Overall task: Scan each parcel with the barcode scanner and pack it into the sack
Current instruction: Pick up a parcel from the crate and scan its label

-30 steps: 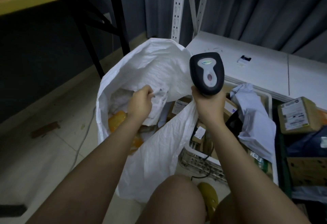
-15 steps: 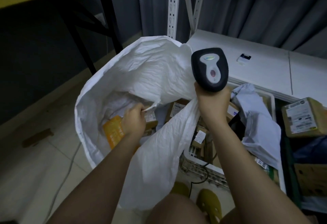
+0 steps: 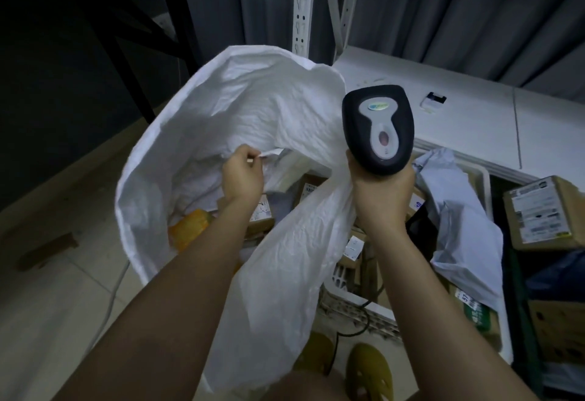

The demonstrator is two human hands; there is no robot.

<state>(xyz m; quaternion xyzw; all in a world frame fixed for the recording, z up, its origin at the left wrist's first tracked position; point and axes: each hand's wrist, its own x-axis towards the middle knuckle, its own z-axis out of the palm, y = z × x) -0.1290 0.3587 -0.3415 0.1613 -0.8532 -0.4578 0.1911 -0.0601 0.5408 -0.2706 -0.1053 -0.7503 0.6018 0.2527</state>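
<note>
My left hand (image 3: 242, 176) reaches into the open white sack (image 3: 275, 242), fingers curled and pinching a crumpled white edge inside it; my right hand (image 3: 381, 191) grips the handle of the dark barcode scanner (image 3: 378, 128), held upright just beside the sack's rim, and bunches that rim against it; inside the sack lie a yellow parcel (image 3: 190, 226) and brown boxes (image 3: 259, 220); more parcels sit in the white crate (image 3: 361, 309) to the right, a labelled cardboard box (image 3: 538, 214) beyond.
</note>
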